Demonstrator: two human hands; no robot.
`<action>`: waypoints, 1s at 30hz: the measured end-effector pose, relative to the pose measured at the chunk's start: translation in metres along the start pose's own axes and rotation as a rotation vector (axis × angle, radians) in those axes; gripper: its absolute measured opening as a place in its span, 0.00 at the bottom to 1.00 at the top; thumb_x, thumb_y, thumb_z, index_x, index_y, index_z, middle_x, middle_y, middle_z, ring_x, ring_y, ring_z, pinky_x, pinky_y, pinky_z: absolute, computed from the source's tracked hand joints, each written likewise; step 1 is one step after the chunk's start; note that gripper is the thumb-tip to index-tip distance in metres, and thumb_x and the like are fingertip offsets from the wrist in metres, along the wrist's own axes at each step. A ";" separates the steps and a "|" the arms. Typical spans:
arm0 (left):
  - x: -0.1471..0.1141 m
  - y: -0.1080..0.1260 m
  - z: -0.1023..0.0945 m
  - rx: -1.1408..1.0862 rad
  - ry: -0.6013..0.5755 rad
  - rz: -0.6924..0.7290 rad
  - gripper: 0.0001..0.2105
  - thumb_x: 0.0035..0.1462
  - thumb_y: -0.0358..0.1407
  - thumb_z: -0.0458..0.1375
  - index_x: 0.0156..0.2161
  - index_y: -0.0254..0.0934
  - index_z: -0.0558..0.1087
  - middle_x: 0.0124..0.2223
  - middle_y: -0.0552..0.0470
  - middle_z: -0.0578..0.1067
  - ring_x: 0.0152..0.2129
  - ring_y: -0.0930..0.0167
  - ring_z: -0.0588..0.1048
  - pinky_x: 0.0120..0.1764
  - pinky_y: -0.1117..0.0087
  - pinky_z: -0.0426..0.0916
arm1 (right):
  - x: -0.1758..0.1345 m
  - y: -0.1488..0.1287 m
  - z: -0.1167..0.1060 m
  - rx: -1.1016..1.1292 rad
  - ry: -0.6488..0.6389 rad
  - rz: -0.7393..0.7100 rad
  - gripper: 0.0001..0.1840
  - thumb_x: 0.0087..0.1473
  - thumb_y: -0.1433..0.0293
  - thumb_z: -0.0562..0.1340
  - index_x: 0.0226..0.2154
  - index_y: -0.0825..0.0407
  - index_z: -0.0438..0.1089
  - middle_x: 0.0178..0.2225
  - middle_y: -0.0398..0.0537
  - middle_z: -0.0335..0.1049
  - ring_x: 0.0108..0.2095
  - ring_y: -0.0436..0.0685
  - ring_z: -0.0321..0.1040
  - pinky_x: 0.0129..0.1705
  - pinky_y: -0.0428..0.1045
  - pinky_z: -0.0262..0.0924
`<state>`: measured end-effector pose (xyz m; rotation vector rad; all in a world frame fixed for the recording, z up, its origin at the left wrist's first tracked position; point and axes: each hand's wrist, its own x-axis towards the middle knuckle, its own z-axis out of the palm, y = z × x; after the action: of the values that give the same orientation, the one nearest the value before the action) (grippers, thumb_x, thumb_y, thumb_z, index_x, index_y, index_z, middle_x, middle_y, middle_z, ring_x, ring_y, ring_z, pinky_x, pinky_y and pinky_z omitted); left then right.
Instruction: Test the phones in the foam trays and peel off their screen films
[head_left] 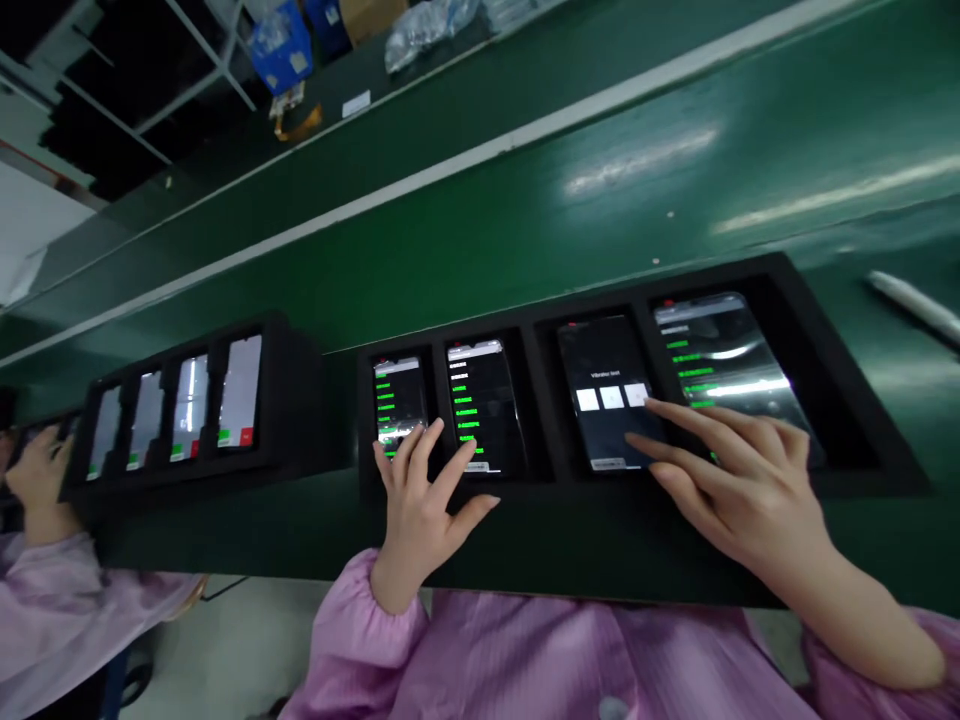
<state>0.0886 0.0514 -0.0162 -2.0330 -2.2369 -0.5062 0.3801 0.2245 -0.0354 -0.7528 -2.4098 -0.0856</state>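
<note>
A black foam tray (529,400) on the green bench holds several lit phones in separate slots. My left hand (424,505) is spread over the two left phones, its index fingertip at the lower screen of the second phone (487,400) and other fingertips over the bottom of the first phone (397,395). Stretched out from the right, my right hand (739,480) has its fingertips at the third phone (607,350), which reads "Vibrator test" above three white squares. It partly covers the rightmost phone (735,340), which shows green text lines. Neither hand grasps anything.
Left of my tray, a second black tray (277,400) holds several phones with pale screens. A co-worker's hand (37,475) is beyond it. A white pen-like object (911,300) lies at the right. A blue bin (281,45) and clear plastic bags (427,30) sit at the back.
</note>
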 end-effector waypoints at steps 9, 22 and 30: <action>-0.002 0.001 0.010 -0.020 0.082 -0.028 0.24 0.74 0.50 0.52 0.65 0.40 0.73 0.68 0.37 0.66 0.67 0.52 0.64 0.73 0.39 0.37 | -0.002 -0.002 0.002 0.014 0.031 0.043 0.12 0.71 0.65 0.62 0.41 0.47 0.82 0.54 0.51 0.79 0.49 0.62 0.73 0.49 0.59 0.58; 0.001 -0.001 0.012 -0.004 0.089 0.068 0.20 0.74 0.47 0.52 0.60 0.42 0.78 0.66 0.38 0.68 0.63 0.54 0.66 0.73 0.38 0.38 | -0.007 -0.002 0.003 0.015 -0.004 0.063 0.17 0.74 0.61 0.58 0.42 0.45 0.81 0.57 0.46 0.77 0.51 0.61 0.72 0.50 0.59 0.57; 0.000 0.000 0.012 0.037 0.063 0.075 0.21 0.73 0.50 0.52 0.61 0.45 0.78 0.66 0.39 0.68 0.63 0.54 0.66 0.73 0.36 0.37 | -0.013 -0.002 0.002 0.015 -0.148 0.129 0.19 0.74 0.57 0.55 0.45 0.41 0.82 0.58 0.44 0.77 0.53 0.62 0.72 0.53 0.61 0.57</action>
<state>0.0906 0.0546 -0.0279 -2.0448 -2.1098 -0.5112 0.3867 0.2169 -0.0441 -0.9346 -2.4901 0.0419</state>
